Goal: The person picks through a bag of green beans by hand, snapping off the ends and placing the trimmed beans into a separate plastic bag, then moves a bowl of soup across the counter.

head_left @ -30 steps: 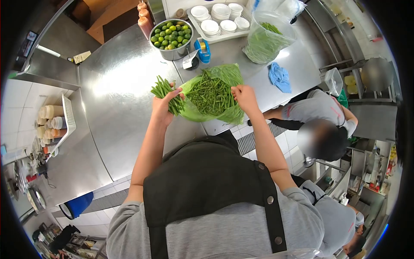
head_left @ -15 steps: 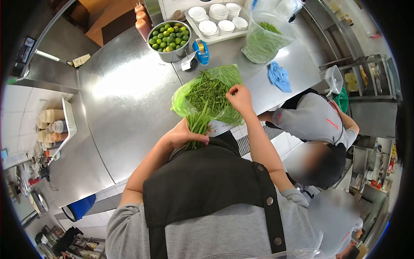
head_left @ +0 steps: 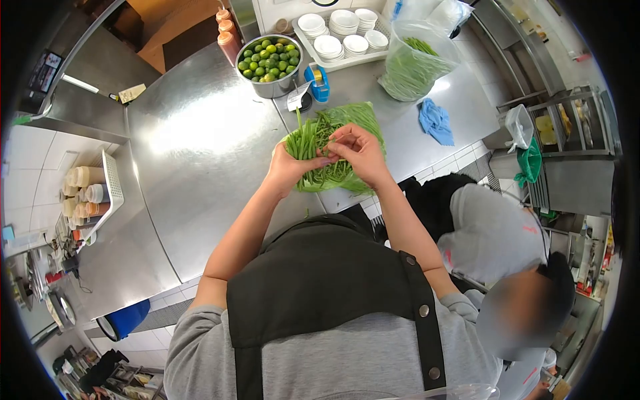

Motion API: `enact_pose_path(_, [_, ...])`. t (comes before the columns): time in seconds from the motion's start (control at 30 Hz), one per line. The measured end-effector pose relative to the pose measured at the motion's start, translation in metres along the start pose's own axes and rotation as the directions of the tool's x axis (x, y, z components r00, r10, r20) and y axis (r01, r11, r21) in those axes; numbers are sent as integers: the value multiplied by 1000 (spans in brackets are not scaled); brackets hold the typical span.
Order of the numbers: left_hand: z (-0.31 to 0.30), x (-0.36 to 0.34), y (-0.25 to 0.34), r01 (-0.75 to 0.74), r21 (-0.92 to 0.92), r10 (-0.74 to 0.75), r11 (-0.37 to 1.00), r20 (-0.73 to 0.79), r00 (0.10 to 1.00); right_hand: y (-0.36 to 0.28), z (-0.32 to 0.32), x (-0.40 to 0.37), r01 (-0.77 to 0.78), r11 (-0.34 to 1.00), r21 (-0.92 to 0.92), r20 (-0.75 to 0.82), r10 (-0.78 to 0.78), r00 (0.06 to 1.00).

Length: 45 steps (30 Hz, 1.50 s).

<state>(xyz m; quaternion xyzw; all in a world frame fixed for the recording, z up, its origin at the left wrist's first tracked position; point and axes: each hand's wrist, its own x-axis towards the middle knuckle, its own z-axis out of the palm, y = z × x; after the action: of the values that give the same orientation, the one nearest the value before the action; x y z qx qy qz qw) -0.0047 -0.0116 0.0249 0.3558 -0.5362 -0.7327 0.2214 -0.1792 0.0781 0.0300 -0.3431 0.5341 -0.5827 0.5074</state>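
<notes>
My left hand [head_left: 289, 168] is wrapped round a bunch of long green beans [head_left: 302, 139], which stand roughly upright with their tips pointing away from me. Close beside it, my right hand [head_left: 362, 155] has its thumb and forefinger pinched together near the left thumb; whatever sits between those fingertips is too small to make out. Under both hands a light green plastic bag [head_left: 365, 115] lies spread on the steel table, heaped with green bean pieces [head_left: 332, 177]. Part of this heap is hidden by my hands.
Behind the bag stand a blue tape dispenser [head_left: 318, 83], a metal pot of limes [head_left: 270, 63] and a rack of white dishes [head_left: 355, 45]. To the right are a clear bag of beans [head_left: 417, 63] and a blue cloth [head_left: 436, 123]. A co-worker [head_left: 493, 230] bends close on my right.
My left hand has lifted the bunch forward over the bag and turned it more upright. My right hand has come left, close to the left thumb. The co-worker has moved nearer to me.
</notes>
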Motion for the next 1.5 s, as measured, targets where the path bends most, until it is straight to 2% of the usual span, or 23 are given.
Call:
enact_pose_path(0.07, [-2, 0, -2, 17, -25, -17, 1000, 1, 1000, 2, -1, 1, -36, 996, 85, -14, 37, 999])
enact_pose_path(0.17, [-5, -2, -2, 26, -63, -24, 998, 35, 999, 12, -5, 4, 65, 991, -118, -59, -72, 996])
enact_pose_path(0.2, [-6, -3, -1, 28, -76, -24, 997, 52, 998, 15, -4, 4, 178, 937, -301, -80, -211, 974])
enact_pose_path(0.27, [-5, 0, -4, 26, -91, -21, 996, 53, 998, 20, 1, 5, 344, 695, -631, -41, -473, 880])
enact_pose_path(0.37, [-3, 1, -3, 37, -81, -31, 996, 64, 997, 39, 2, 12, 348, 535, -770, -60, -603, 796])
enact_pose_path(0.4, [-3, 2, -3, 43, -70, -38, 997, 72, 997, 48, -5, 13, 288, 551, -783, -89, -557, 825])
enact_pose_path(0.47, [1, 4, -5, 27, -113, -29, 993, -14, 999, 60, -23, 14, 166, 573, -802, -149, -462, 874])
enact_pose_path(0.53, [-1, 6, -7, -18, -177, -5, 984, -128, 992, 48, -30, 12, -114, 479, -870, -185, -104, 977])
enact_pose_path(0.57, [-2, 7, -8, -54, -217, 12, 975, -190, 982, 44, -32, 11, -239, 388, -890, -226, 80, 971])
enact_pose_path(0.63, [-3, 17, -15, -141, -281, 53, 949, -299, 953, 52, -30, 7, -102, 778, -620, -98, 52, 994])
enact_pose_path(0.67, [-5, 19, -19, -143, -307, 46, 941, -304, 951, 56, -28, 3, -34, 907, -421, -45, 17, 999])
enact_pose_path(0.77, [-5, 20, -21, -183, -338, 61, 923, -343, 937, 25, 5, -9, 226, 817, -531, 60, -230, 971])
enact_pose_path(0.87, [-3, 21, -24, -221, -355, 74, 908, -385, 920, 29, 10, -9, 243, 755, -609, 61, -261, 964])
enact_pose_path(0.97, [2, 16, -15, -165, -408, -11, 898, -395, 919, 17, 13, -10, 417, 749, -515, 135, -410, 902])
enact_pose_path(1.03, [5, 13, -16, -128, -393, -39, 911, -389, 920, 7, 7, -10, 214, 949, -230, 164, -179, 970])
enact_pose_path(1.07, [6, 12, -17, -111, -386, -51, 916, -386, 921, 0, 1, -10, 85, 993, -83, 207, -67, 976])
enact_pose_path(1.17, [-10, 20, -18, -134, -461, -93, 877, -436, 895, -26, -31, -12, -43, 999, -12, 543, 42, 839])
enact_pose_path(1.27, [-34, 14, -11, -103, -533, -55, 840, -272, 961, -25, -48, -2, -30, 970, -242, 172, 74, 982])
enact_pose_path(1.3, [-37, 8, -6, -41, -539, -84, 842, -205, 975, -17, -57, 5, -10, 923, -385, 156, 76, 985])
enact_pose_path(1.4, [-34, -13, -5, 114, -453, -148, 884, -41, 988, 21, -59, 14, 299, 708, -640, 217, -208, 954])
enact_pose_path(1.5, [-14, -35, -8, 147, -373, -148, 916, 27, 989, 24, -37, 6, 173, 859, -482, 224, -70, 972])
